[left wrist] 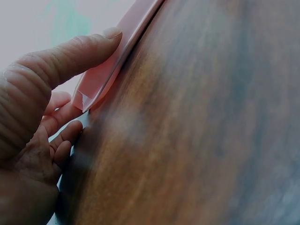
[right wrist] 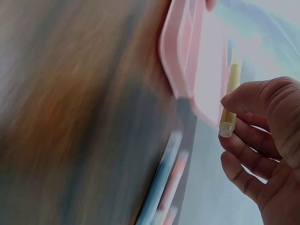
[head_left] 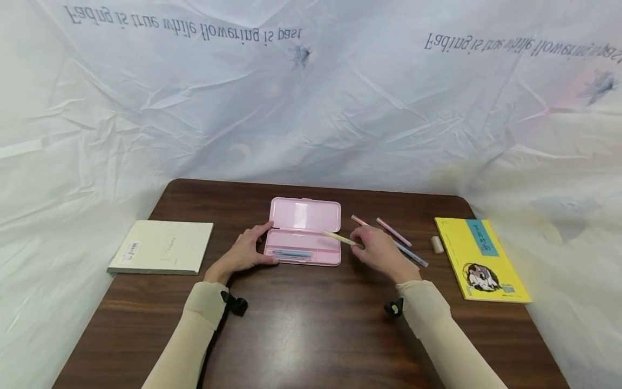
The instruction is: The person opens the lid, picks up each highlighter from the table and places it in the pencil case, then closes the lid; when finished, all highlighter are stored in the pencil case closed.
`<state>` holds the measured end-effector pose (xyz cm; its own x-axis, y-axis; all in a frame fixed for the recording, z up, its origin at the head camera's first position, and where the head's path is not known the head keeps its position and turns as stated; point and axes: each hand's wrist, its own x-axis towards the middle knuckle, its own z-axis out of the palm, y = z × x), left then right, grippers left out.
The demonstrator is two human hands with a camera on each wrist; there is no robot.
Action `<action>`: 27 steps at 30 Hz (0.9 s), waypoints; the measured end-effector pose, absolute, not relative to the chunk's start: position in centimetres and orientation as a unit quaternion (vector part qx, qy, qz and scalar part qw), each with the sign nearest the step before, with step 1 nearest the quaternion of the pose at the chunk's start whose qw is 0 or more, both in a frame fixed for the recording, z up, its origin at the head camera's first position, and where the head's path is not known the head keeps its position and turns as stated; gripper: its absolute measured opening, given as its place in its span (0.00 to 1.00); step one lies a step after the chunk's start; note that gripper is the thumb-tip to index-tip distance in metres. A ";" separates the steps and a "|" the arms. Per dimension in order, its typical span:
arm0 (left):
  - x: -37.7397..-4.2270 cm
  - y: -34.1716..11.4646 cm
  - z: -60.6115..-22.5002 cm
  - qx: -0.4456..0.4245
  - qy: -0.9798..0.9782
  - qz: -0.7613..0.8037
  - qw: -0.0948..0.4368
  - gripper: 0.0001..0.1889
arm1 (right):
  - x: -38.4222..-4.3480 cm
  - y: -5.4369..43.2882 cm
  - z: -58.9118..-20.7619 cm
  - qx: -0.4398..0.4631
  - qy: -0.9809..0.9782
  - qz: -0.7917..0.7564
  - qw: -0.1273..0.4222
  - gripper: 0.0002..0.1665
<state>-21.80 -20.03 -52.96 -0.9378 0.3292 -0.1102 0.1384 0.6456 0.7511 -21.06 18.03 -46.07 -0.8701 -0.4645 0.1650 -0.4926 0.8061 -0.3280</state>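
Note:
A pink pencil case [head_left: 303, 237] lies open on the table, its lid [head_left: 306, 214] folded back. Pens [head_left: 291, 254] with blue colouring lie in its front left part. My left hand [head_left: 245, 251] holds the case's left end, the thumb at the front corner and the fingers at the far side; the left wrist view shows the thumb [left wrist: 89, 51] on the pink edge. Between thumb and fingers, my right hand [head_left: 381, 249] pinches a yellow pen [right wrist: 232, 89] near one end. The pen's other end reaches over the right part of the case in the head view.
Right of the case lie a blue pen [head_left: 412, 254], a pink pen [head_left: 394, 232] and a red-tinted pen [head_left: 358, 220], partly behind my right hand. Farther right are an eraser [head_left: 437, 245] and a yellow book [head_left: 481, 259]. A cream notebook [head_left: 162, 247] lies at left.

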 end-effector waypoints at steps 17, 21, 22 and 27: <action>-21.9 -20.3 -52.8 0.145 0.900 0.397 0.108 0.59 | -22.2 9.3 -46.7 0.314 -0.927 0.206 -0.006 0.07; -21.9 -20.2 -52.9 0.150 0.902 0.391 0.106 0.58 | -22.2 8.3 -47.0 0.333 -0.921 0.202 -0.002 0.06; -21.8 -20.2 -52.9 0.149 0.902 0.392 0.107 0.58 | -22.3 8.1 -47.1 0.336 -0.920 0.201 -0.001 0.06; -21.8 -20.2 -52.8 0.142 0.902 0.393 0.109 0.58 | -22.3 7.2 -47.4 0.338 -0.920 0.198 -0.020 0.05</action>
